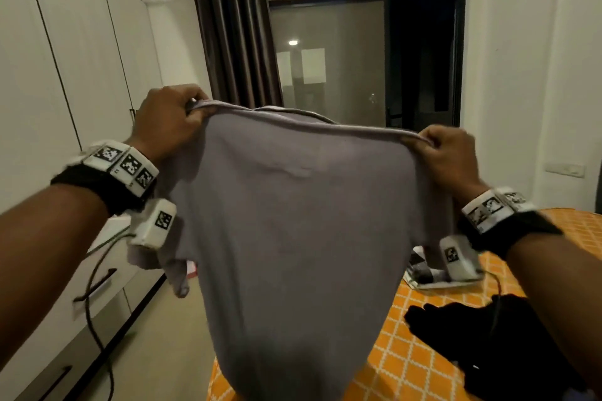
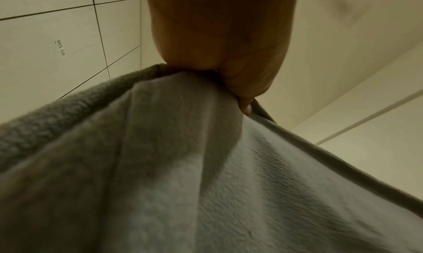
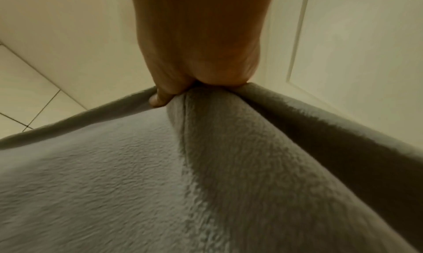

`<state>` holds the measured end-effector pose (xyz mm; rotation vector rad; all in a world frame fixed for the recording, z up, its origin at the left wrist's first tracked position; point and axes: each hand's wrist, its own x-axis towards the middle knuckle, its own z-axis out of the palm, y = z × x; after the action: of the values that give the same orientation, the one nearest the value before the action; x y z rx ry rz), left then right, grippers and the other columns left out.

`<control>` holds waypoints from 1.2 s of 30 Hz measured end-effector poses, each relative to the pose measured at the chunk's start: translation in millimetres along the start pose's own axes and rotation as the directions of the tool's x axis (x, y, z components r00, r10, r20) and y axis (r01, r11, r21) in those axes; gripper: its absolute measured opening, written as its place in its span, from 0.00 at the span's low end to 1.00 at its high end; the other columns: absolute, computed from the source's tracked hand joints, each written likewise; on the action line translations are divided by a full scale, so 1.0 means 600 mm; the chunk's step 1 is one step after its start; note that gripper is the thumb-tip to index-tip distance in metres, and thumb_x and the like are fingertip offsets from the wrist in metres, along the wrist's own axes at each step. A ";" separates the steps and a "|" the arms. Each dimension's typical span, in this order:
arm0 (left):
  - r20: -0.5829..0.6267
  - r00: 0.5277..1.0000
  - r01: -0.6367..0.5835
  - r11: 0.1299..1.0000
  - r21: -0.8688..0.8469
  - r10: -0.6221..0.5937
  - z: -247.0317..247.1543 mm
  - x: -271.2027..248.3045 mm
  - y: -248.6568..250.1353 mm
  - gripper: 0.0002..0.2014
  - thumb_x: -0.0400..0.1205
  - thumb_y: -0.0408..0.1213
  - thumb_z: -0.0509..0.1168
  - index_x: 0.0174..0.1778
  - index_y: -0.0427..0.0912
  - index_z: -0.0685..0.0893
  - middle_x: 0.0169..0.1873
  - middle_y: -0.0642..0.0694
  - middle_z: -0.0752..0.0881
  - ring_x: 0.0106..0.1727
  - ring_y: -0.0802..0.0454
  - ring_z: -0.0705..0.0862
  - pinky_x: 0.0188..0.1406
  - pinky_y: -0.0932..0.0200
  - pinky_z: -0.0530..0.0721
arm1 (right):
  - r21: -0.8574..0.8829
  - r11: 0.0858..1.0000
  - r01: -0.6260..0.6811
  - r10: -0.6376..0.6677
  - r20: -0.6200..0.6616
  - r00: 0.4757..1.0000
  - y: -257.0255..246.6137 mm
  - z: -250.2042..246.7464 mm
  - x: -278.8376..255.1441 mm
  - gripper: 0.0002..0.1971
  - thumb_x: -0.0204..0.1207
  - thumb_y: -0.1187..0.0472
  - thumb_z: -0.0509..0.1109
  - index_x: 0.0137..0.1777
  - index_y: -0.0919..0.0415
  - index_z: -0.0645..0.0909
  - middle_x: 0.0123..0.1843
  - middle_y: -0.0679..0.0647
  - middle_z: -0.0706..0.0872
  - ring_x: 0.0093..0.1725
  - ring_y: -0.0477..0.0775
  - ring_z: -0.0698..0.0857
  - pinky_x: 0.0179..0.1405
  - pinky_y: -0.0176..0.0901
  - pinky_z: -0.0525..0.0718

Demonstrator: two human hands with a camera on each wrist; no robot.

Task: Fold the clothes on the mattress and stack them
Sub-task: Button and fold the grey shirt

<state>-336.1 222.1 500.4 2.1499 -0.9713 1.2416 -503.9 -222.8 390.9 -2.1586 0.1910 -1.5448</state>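
A grey T-shirt [image 1: 299,231] hangs spread out in the air in front of me, above the near end of the mattress [image 1: 407,358] with its orange patterned sheet. My left hand [image 1: 172,120] grips its top left shoulder and my right hand [image 1: 446,153] grips the top right shoulder. In the left wrist view the left hand [image 2: 228,72] pinches bunched grey T-shirt [image 2: 206,184] cloth. In the right wrist view the right hand [image 3: 183,86] pinches the grey T-shirt [image 3: 137,184] at its edge. A black garment [image 1: 495,335] lies on the mattress under my right forearm.
White wardrobe doors and drawers [image 1: 65,107] run along the left, with bare floor [image 1: 169,335] between them and the mattress. A folded black-and-white patterned item [image 1: 420,273] lies on the mattress behind the shirt. A dark window and curtain [image 1: 234,36] stand ahead.
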 end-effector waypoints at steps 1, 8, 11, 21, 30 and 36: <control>0.018 1.000 -0.003 1.000 -0.016 0.003 -0.007 -0.004 -0.001 0.18 0.79 0.60 0.68 0.49 0.48 0.91 0.39 0.43 0.91 0.41 0.42 0.88 0.44 0.47 0.86 | 0.002 0.999 0.037 -0.037 0.020 0.999 -0.007 -0.013 0.007 0.22 0.79 0.39 0.77 0.37 0.60 0.88 0.31 0.53 0.87 0.32 0.48 0.80 0.34 0.51 0.80; 0.332 0.943 0.100 0.973 -0.206 -0.027 -0.068 -0.029 0.008 0.18 0.68 0.47 0.82 0.51 0.45 0.94 0.44 0.48 0.93 0.48 0.46 0.91 0.49 0.49 0.90 | 0.083 0.978 0.192 -0.201 0.123 0.972 -0.030 -0.078 0.060 0.05 0.84 0.52 0.75 0.53 0.50 0.89 0.44 0.56 0.90 0.37 0.32 0.85 0.37 0.24 0.80; 0.421 0.905 0.163 0.965 -0.204 -0.064 -0.086 -0.031 -0.006 0.14 0.70 0.40 0.82 0.51 0.44 0.94 0.43 0.50 0.94 0.47 0.49 0.92 0.50 0.49 0.92 | 0.134 0.975 0.175 -0.199 0.191 0.961 -0.042 -0.108 0.069 0.06 0.85 0.53 0.74 0.49 0.38 0.90 0.41 0.44 0.90 0.37 0.33 0.86 0.38 0.24 0.82; 0.590 0.777 0.310 0.949 -0.053 -0.220 0.089 -0.025 -0.078 0.07 0.75 0.38 0.81 0.47 0.45 0.93 0.41 0.47 0.92 0.43 0.49 0.89 0.42 0.56 0.85 | -0.181 0.959 -0.217 0.280 0.718 0.637 0.033 -0.011 0.096 0.14 0.63 0.56 0.88 0.48 0.56 0.94 0.38 0.53 0.95 0.38 0.54 0.94 0.41 0.53 0.94; 0.737 0.516 0.245 0.899 0.363 -0.438 0.604 -0.162 -0.267 0.06 0.73 0.42 0.82 0.41 0.47 0.92 0.43 0.42 0.92 0.47 0.38 0.89 0.51 0.48 0.88 | -0.566 0.824 0.013 0.545 0.799 0.256 0.352 0.398 0.016 0.25 0.59 0.36 0.88 0.37 0.60 0.93 0.30 0.57 0.88 0.30 0.55 0.85 0.29 0.42 0.83; 0.576 0.648 0.417 0.865 0.281 -0.499 0.816 -0.160 -0.309 0.16 0.78 0.34 0.74 0.61 0.36 0.89 0.60 0.30 0.89 0.61 0.28 0.87 0.62 0.42 0.85 | -0.721 0.692 0.032 0.525 0.533 0.664 0.465 0.564 0.024 0.18 0.84 0.48 0.69 0.46 0.66 0.82 0.47 0.66 0.85 0.43 0.67 0.83 0.44 0.54 0.85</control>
<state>39.4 35.2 172.6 2.7566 -0.4958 0.3132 -142.9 -372.7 191.9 -2.9465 0.8932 -0.3394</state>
